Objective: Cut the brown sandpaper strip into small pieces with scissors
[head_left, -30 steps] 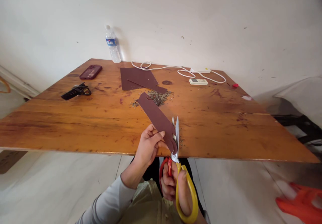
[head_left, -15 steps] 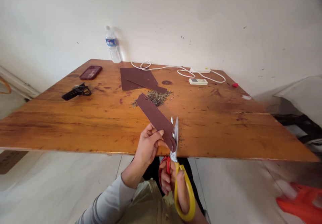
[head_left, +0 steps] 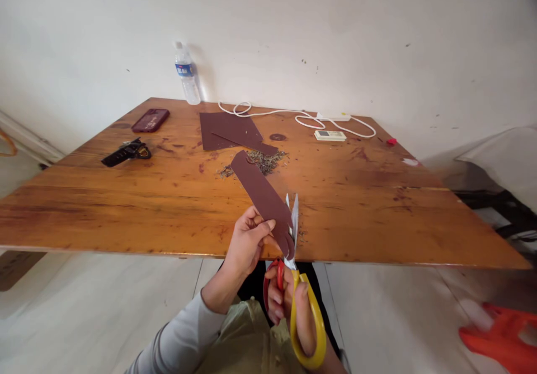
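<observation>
Pinched in my left hand is a long strip of dark brown-red sheet, which looks like sandpaper or card. Its far end is rounded, and its near end has curved cuts. My right hand is closed round a pair of scissors with one yellow and one red handle loop. The blades point away from me, slightly apart, at the strip's right edge near its lower end. Past the strip lies a heap of small dark shreds. Behind it are a larger sheet and a narrow cut piece of the same material.
On the wooden table are a phone and a black strap-like item at the left. A plastic bottle stands by the wall. Further right lie a white power strip with its cable and a remote control.
The strip has turned slightly, its far end shifting right and its cut end dipping a little lower against the scissor blades. Both hands keep their hold.
</observation>
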